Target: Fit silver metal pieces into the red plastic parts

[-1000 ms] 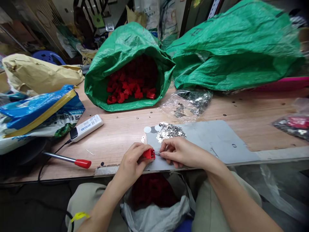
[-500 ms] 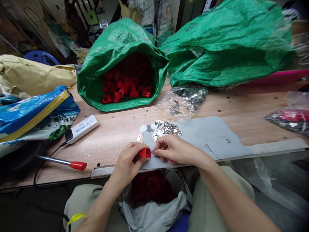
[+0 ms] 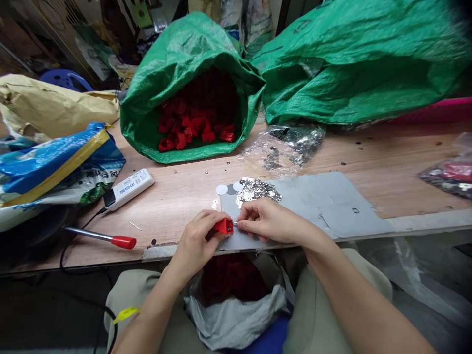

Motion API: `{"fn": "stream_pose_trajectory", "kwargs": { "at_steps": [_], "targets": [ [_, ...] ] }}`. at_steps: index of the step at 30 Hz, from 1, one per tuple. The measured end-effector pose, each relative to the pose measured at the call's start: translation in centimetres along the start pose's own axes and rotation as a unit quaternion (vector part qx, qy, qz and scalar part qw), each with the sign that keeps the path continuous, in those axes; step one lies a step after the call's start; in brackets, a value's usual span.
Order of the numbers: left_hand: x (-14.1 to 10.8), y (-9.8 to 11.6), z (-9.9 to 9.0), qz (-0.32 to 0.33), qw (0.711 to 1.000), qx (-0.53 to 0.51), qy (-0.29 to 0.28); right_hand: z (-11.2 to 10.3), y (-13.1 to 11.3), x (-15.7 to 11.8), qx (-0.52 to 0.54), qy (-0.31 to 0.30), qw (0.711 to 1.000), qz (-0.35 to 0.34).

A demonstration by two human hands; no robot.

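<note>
Near the table's front edge, my left hand (image 3: 199,233) grips a small red plastic housing (image 3: 225,226), its open end turned to the right. Between the thumb and fingers of my right hand (image 3: 260,220) is a thin metal piece (image 3: 235,223), whose tip meets the housing's open end; how far it reaches inside I cannot tell. Just behind my right hand lies a pile of small shiny metal plates (image 3: 258,191) on a grey sheet (image 3: 306,196). Two white discs and a grey one sit beside the pile.
A green sack (image 3: 191,54) full of red housings opens toward me; another green sack (image 3: 361,64) lies right. A clear bag of metal parts (image 3: 287,147) sits between. At left are a white power bank (image 3: 129,189) and a red-tipped lever (image 3: 123,242). A grey-white bag (image 3: 236,324) hangs below.
The whole view has shifted slightly, so the table sits a little higher and further right. Both hands keep their hold, with the metal piece still at the red housing's opening.
</note>
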State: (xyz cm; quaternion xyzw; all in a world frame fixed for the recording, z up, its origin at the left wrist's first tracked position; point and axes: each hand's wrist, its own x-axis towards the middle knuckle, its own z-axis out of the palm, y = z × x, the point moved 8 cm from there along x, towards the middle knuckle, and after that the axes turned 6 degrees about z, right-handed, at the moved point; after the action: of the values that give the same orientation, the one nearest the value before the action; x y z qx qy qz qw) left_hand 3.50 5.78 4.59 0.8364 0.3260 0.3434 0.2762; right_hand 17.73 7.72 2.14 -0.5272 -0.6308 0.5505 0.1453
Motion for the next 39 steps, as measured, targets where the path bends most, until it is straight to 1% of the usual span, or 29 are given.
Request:
{"fn": "stream_pose_trajectory", "kwargs": {
  "at_steps": [3,7,9,12,15,19,23,24,25,27,29,30,31,32,34,37,39],
  "targets": [
    [-0.2,0.0,-0.1,-0.001,1.0,0.002,0.007,0.0,0.2,0.1,0.013,-0.011,1.0,0.003],
    [-0.1,0.0,-0.1,-0.001,1.0,0.005,0.007,-0.1,0.1,-0.1,-0.008,0.004,1.0,0.005],
    [-0.1,0.0,0.0,0.001,1.0,0.008,0.005,-0.2,-0.4,-0.3,-0.039,0.026,0.999,-0.007],
    [0.0,0.0,0.0,0.007,1.0,0.008,0.005,-0.5,-1.3,-0.6,-0.101,0.083,0.991,-0.032],
    [-0.1,0.1,0.0,0.015,1.0,0.005,0.004,-0.4,-1.9,-1.0,-0.152,0.123,0.98,-0.034],
    [-0.2,0.2,0.0,0.018,1.0,0.006,0.004,0.1,-2.5,-1.3,-0.183,0.139,0.972,-0.046],
    [0.0,0.2,0.1,0.016,1.0,0.007,0.006,0.0,-2.4,-1.1,-0.172,0.142,0.973,-0.052],
    [0.0,0.2,0.2,0.013,1.0,0.006,0.006,-0.1,-2.2,-1.0,-0.157,0.135,0.977,-0.049],
    [-0.1,0.1,0.3,0.008,1.0,0.004,0.006,-0.1,-1.7,-0.8,-0.13,0.114,0.984,-0.044],
    [-0.3,-0.2,0.3,-0.014,1.0,-0.011,0.014,0.2,-0.7,-0.4,-0.045,0.035,0.998,-0.028],
    [-0.7,-0.7,-0.1,-0.061,0.994,-0.071,0.052,0.5,0.0,-0.3,0.041,-0.044,0.998,-0.019],
    [-1.0,-1.1,-0.4,-0.091,0.985,-0.121,0.082,0.4,0.0,-0.3,0.072,-0.062,0.995,-0.025],
    [-1.3,-1.4,-0.7,-0.12,0.969,-0.18,0.116,0.1,-0.1,-0.3,0.093,-0.061,0.993,-0.039],
    [-1.5,-1.7,-0.9,-0.146,0.947,-0.246,0.149,-0.2,-0.5,-0.4,0.105,-0.047,0.992,-0.058],
    [-1.8,-2.1,-1.1,-0.187,0.888,-0.373,0.195,-0.7,-1.5,-0.5,0.119,-0.003,0.987,-0.104],
    [-1.9,-2.5,-0.8,-0.239,0.803,-0.497,0.228,-0.1,-3.2,-0.9,0.113,0.047,0.978,-0.17],
    [-1.9,-2.9,-0.5,-0.269,0.765,-0.535,0.237,1.1,-4.1,-1.0,0.082,0.069,0.972,-0.207]
  ]
}}
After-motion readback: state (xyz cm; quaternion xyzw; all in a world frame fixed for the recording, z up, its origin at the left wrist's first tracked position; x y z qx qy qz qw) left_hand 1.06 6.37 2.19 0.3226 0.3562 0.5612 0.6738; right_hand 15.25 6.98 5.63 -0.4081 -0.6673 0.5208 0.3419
